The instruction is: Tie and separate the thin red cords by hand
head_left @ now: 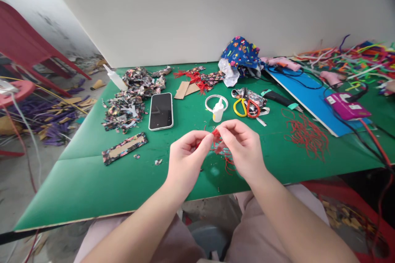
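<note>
Red thread bundle (217,141) sits pinched between 2 hands above the green table (92,181): left hand (185,158) grips its near-left end, right hand (243,148) clasps the top, loose strands dangling beneath the right palm. Just beyond the fingertips stands a small glue bottle (218,111).

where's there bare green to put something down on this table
Bare green table runs along the near left edge, below the patterned strip and left of the left hand. A smaller patch lies between the right hand and the loose red threads. The back, around the phone, scissors and fabric scraps, is crowded.
</note>
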